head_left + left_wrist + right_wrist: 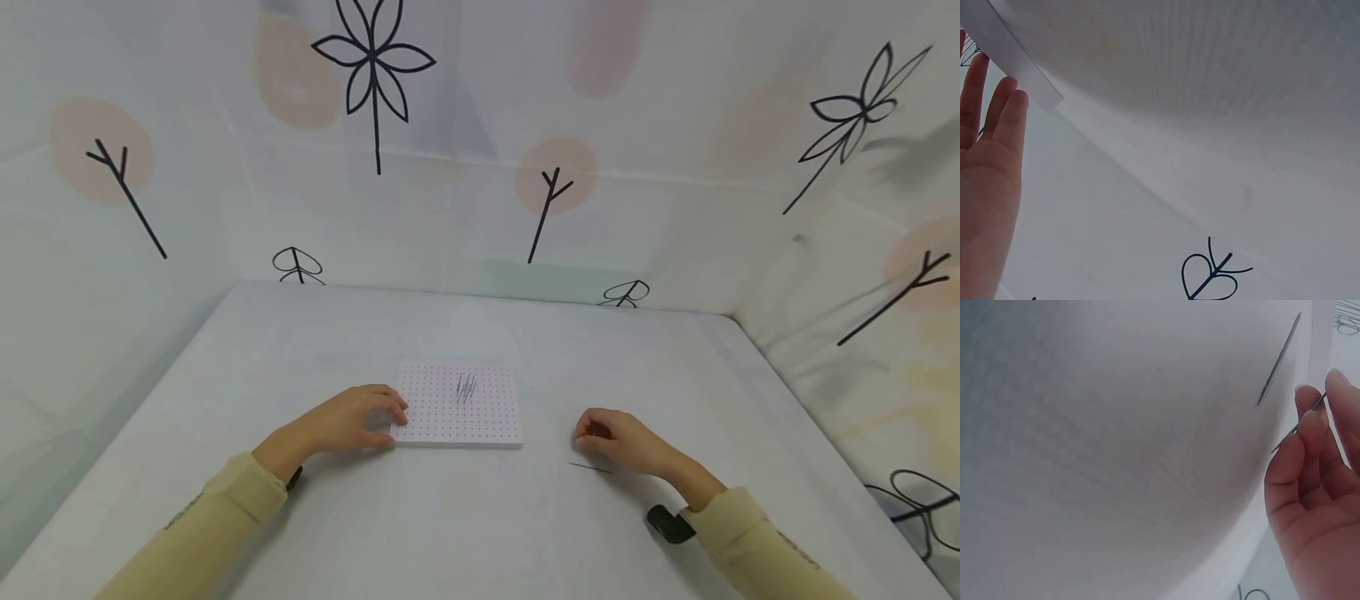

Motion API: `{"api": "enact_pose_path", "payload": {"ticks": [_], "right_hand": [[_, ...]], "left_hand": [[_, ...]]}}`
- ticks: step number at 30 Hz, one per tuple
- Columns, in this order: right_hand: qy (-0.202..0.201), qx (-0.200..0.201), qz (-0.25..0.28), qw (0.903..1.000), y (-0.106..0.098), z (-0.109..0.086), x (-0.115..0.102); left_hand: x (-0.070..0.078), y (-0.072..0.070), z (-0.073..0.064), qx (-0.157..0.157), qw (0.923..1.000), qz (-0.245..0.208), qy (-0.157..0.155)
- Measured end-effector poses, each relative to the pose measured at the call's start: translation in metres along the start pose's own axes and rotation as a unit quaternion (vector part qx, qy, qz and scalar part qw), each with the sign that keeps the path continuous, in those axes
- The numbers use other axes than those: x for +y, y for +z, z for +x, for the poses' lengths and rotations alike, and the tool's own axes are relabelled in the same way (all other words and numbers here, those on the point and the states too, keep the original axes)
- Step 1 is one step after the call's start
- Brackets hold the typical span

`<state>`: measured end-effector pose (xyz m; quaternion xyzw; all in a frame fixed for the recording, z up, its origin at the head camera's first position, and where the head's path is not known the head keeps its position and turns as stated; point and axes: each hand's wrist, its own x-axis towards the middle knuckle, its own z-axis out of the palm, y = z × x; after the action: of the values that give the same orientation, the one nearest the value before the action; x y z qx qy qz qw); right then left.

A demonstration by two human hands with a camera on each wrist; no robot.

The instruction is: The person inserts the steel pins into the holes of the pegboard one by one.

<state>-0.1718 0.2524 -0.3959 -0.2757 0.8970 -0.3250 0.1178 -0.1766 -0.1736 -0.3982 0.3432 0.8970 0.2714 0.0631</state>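
A white board with rows of small holes [450,417] lies on the table, and several thin dark needles [466,387] stand up from its back part. At the board's left edge is my left hand [352,421]; its fairly straight fingers touch that edge in the left wrist view. To the right of the board, my right hand [618,442] pinches a thin metal needle [1298,428] between thumb and fingertips. That needle is too fine to make out in the head view. Just below the right hand, another needle [591,467] lies on the tabletop.
The table [465,533] is covered in white cloth. Behind it and along both sides hang pale curtains [450,225] printed with flowers and twigs. A dark wrist device [670,525] sits at the right sleeve.
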Motion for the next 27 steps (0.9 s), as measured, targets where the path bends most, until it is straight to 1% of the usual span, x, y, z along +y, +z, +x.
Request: {"api": "enact_pose_path", "payload": {"ticks": [5, 8, 9, 11, 15, 16, 18, 24, 27], "right_hand": [[0.005, 0.023, -0.001, 0.9997, 0.001, 0.001, -0.002], [0.002, 0.036, 0.008, 0.9993, 0.001, 0.003, -0.003], [0.002, 0.041, 0.014, 0.9991, 0.001, 0.004, -0.004], [0.004, 0.048, 0.023, 0.9986, -0.001, 0.004, -0.015], [0.006, 0.054, 0.043, 0.9976, -0.001, 0.007, -0.019], [0.006, 0.057, 0.045, 0.9974, -0.001, 0.008, -0.02], [0.005, 0.06, 0.056, 0.9966, 0.001, 0.011, -0.013], [0.0, 0.073, 0.088, 0.9934, 0.001, 0.015, -0.019], [0.006, 0.076, 0.109, 0.9911, 0.001, 0.017, -0.023]], "left_hand": [[0.0, 0.0, 0.0, 0.0, 1.0, 0.002, 0.007], [0.001, 0.0, -0.001, 0.0, 0.9999, 0.004, 0.01], [0.001, 0.0, -0.001, 0.0, 0.9999, 0.005, 0.011], [0.002, -0.001, -0.001, -0.001, 0.9999, 0.005, 0.011], [0.002, -0.002, -0.001, -0.001, 1.0, 0.004, 0.008], [0.003, -0.002, -0.001, -0.001, 1.0, 0.003, 0.007], [0.002, -0.002, -0.001, 0.0, 1.0, 0.003, 0.004], [0.001, -0.003, 0.0, -0.001, 1.0, -0.004, 0.006], [0.002, -0.003, 0.0, -0.003, 0.9999, -0.006, 0.009]]}}
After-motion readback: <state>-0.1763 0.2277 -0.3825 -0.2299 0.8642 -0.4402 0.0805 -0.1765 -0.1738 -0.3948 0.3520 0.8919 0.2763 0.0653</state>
